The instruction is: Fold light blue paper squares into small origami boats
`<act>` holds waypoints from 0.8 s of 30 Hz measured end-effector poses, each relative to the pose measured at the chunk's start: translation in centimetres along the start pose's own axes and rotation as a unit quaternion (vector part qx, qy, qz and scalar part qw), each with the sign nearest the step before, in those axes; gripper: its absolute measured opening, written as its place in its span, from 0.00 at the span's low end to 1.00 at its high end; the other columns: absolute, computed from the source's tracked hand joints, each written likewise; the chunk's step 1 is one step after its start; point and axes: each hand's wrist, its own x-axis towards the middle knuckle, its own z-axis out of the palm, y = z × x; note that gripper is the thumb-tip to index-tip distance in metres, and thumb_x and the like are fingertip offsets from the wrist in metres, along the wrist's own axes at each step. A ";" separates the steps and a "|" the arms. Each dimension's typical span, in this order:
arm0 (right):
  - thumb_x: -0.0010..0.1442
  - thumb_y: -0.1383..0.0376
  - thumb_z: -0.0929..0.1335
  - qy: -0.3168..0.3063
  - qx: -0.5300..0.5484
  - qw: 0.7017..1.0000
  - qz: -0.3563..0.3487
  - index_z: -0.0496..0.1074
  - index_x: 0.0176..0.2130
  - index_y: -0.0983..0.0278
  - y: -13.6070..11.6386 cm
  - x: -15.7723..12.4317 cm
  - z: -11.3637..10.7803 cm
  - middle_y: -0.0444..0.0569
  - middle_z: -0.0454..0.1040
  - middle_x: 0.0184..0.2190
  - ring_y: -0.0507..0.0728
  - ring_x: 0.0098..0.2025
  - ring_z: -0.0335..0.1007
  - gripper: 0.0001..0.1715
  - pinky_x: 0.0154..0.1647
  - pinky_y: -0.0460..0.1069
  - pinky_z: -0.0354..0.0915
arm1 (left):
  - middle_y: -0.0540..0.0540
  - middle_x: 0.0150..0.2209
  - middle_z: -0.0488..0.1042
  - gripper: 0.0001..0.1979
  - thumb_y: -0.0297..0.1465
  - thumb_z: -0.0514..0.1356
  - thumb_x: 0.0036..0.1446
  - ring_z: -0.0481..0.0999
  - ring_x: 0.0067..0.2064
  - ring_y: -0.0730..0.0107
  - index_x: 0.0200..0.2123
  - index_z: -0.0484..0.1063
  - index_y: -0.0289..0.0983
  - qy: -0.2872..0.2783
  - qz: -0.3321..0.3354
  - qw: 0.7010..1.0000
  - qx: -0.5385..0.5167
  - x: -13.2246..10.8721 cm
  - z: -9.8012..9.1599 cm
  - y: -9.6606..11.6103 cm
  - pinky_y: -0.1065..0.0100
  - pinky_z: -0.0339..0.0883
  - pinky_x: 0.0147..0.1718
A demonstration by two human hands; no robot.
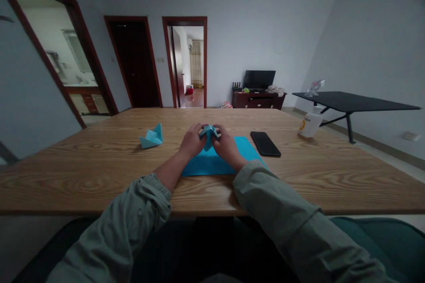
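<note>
Between my two hands is a folded blue paper piece (209,134), held up over the flat blue sheet (212,164) on the table. My left hand (193,140) grips its left side, with the fingers curled round it. On the other side my right hand (226,142) pinches the paper's right edge. The hands partly hide the folds, and its exact shape cannot be made out. A second folded blue paper figure (152,136), with a pointed upright end, stands on the table to the left of my left hand.
A black phone (265,143) lies right of the blue sheet. Farther right stands a white bottle (311,123) with a yellow mark. The wooden table (99,177) reaches its front edge close to me. Beyond it are a black table (355,101) and a television (259,79) on a cabinet.
</note>
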 end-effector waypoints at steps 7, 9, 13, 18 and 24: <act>0.56 0.70 0.63 -0.009 0.020 1.000 -0.014 0.67 0.50 0.60 0.9 0.1 -0.3 0.48 0.76 0.36 0.55 0.33 0.71 0.21 0.34 0.47 0.65 | 0.43 0.44 0.75 0.22 0.30 0.59 0.55 0.76 0.42 0.64 0.54 0.67 0.38 -0.019 -0.079 0.988 -0.129 -0.1 0.0 -0.9 0.66 0.71 0.38; 0.57 0.69 0.63 -0.013 0.040 0.999 -0.024 0.67 0.51 0.60 1.1 0.2 -0.2 0.47 0.76 0.36 0.54 0.33 0.71 0.21 0.33 0.47 0.64 | 0.43 0.42 0.75 0.23 0.34 0.60 0.55 0.76 0.34 0.67 0.54 0.66 0.37 -0.041 -0.117 0.973 -0.194 -0.1 0.0 -1.2 0.69 0.71 0.29; 0.58 0.68 0.62 -0.024 0.074 0.997 -0.026 0.67 0.52 0.61 1.5 0.1 -0.2 0.45 0.75 0.33 0.53 0.30 0.68 0.22 0.30 0.46 0.64 | 0.45 0.37 0.75 0.23 0.38 0.61 0.55 0.73 0.26 0.71 0.52 0.67 0.37 -0.084 -0.172 0.941 -0.278 0.1 -0.1 -1.4 0.71 0.68 0.20; 0.58 0.67 0.61 -0.052 0.134 0.989 -0.014 0.68 0.53 0.61 1.8 0.3 -0.4 0.45 0.75 0.32 0.51 0.26 0.67 0.23 0.28 0.45 0.65 | 0.47 0.34 0.74 0.23 0.39 0.64 0.51 0.75 0.28 0.70 0.50 0.69 0.40 -0.138 -0.251 0.893 -0.346 0.2 -0.7 -1.7 0.70 0.70 0.22; 0.54 0.69 0.62 -0.090 0.195 0.976 0.024 0.72 0.50 0.64 1.6 0.3 -0.6 0.47 0.76 0.35 0.50 0.26 0.69 0.24 0.26 0.45 0.68 | 0.46 0.33 0.74 0.28 0.35 0.65 0.48 0.75 0.31 0.67 0.54 0.68 0.38 -0.202 -0.287 0.837 -0.419 0.0 -1.9 -2.0 0.67 0.71 0.27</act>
